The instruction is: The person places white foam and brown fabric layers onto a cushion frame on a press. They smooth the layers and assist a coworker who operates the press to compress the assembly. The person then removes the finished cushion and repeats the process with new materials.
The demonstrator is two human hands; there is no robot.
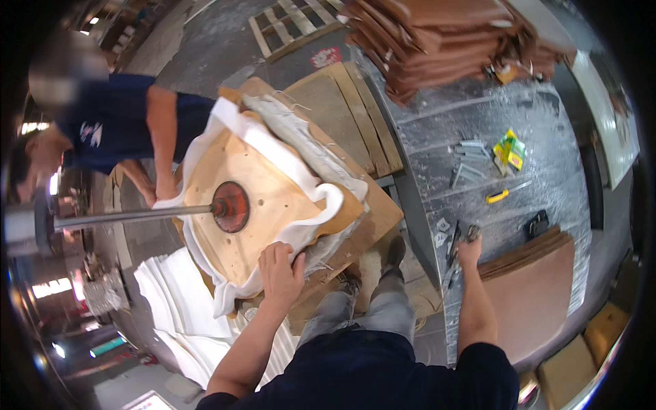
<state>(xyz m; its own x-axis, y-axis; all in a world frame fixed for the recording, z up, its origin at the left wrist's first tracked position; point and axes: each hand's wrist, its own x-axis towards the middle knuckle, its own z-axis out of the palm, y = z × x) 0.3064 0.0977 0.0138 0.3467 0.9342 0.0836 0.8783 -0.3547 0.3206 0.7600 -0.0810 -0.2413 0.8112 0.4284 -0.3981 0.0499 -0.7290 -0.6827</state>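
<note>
A pale wooden board [266, 181] with rounded corners lies inside a white foam sheet [311, 222] whose edges curl up around it. A round red pad [232, 207] on the end of a metal rod [137, 217] rests against the board's middle. My left hand [280, 277] is at the near edge of the foam, fingers bent over it and thumb apart. On the table to the right, my right hand [469, 251] is closed around a dark metal tool, seemingly a staple gun [454, 244]; the fingers hide part of it.
Another person [123, 126] stands at left, hands by the board's far edge. The plastic-covered table [437, 130] bears staple strips [470, 172], a yellow cutter [499, 197], a brown sheet stack [533, 287] and folded brown covers [437, 41]. White sheets [181, 301] lie lower left; a pallet [294, 27] lies behind.
</note>
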